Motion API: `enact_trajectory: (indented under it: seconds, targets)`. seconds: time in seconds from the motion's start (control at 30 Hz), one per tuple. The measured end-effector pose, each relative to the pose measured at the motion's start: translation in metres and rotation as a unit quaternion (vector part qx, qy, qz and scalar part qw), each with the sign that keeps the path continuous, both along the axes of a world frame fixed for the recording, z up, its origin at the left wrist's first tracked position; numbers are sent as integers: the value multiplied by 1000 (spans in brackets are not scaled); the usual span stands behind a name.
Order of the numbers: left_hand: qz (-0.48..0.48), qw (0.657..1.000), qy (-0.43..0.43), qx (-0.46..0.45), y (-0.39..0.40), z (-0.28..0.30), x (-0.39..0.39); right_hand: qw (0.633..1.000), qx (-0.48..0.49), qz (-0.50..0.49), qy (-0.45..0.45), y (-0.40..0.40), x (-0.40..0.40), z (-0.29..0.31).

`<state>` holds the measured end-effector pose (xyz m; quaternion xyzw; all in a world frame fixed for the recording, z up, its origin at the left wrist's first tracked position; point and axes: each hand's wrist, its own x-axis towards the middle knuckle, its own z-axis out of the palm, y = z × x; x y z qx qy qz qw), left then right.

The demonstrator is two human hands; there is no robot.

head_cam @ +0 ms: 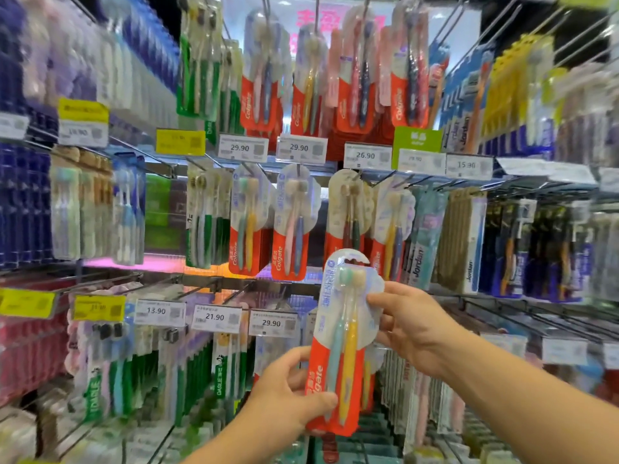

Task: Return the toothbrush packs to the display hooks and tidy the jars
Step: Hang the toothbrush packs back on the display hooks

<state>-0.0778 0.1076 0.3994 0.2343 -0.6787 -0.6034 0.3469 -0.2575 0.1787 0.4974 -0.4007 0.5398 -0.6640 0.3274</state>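
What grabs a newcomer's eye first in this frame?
First, the Colgate toothbrush pack held up low in the centre: the left hand grips its red bottom and the right hand pinches its clear upper edge. Behind it, rows of similar red packs hang from hooks across the middle of the display. White price tags line the rails, with yellow tags toward the left.

The packs at the far left (30, 202) and far right (582, 249) are smeared by blur, their labels unreadable. The left hand (288, 393) covers the held pack's (345, 333) lower left edge, and both forearms run off the bottom edge.
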Motion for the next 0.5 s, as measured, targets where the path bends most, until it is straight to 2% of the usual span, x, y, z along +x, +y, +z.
enact_trajectory:
  seconds: [0.5]
  targets:
    - [-17, 1000, -7, 16, 4, 7, -2, 999, 26, -30, 20, 0, -6, -1]
